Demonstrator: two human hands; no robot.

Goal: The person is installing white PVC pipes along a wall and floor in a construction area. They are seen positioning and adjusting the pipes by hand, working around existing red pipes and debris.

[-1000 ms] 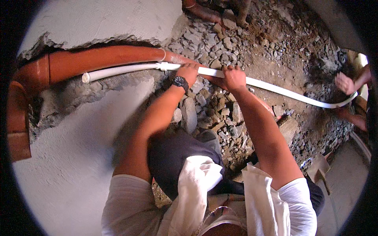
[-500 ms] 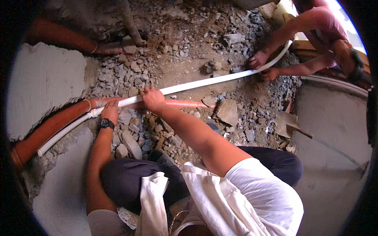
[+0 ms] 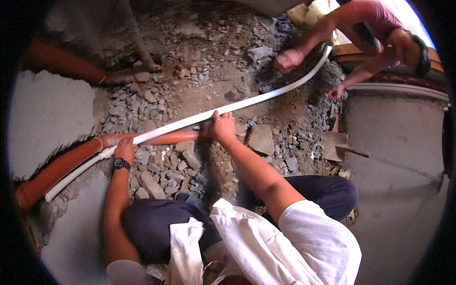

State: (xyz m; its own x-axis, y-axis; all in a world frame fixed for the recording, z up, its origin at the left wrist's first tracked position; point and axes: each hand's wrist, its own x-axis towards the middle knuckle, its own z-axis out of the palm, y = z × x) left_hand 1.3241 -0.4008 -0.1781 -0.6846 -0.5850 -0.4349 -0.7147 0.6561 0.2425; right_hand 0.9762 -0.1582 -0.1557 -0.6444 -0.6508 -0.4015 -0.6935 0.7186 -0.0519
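Observation:
A long white plastic pipe (image 3: 251,100) runs from the lower left up to the far right, bending upward at that end. My left hand (image 3: 125,151) is closed around it just right of a white coupling (image 3: 108,152), where a shorter white piece continues left. Farther right, my right hand (image 3: 223,126) grips the pipe's near side, fingertips at its edge. An orange-brown pipe (image 3: 71,160) lies alongside and passes beneath the white one.
A co-worker in a pink shirt (image 3: 375,13) leans in at the upper right, both hands off the pipe. Rubble and a flat stone (image 3: 261,139) cover the ground. A shovel (image 3: 335,146) lies at right, beside a grey slab (image 3: 394,128). Broken concrete (image 3: 52,118) stands left.
My right hand has moved right along the white pipe, away from my left hand. The co-worker's hands have let go of the pipe and drawn apart. My left hand stays near the coupling.

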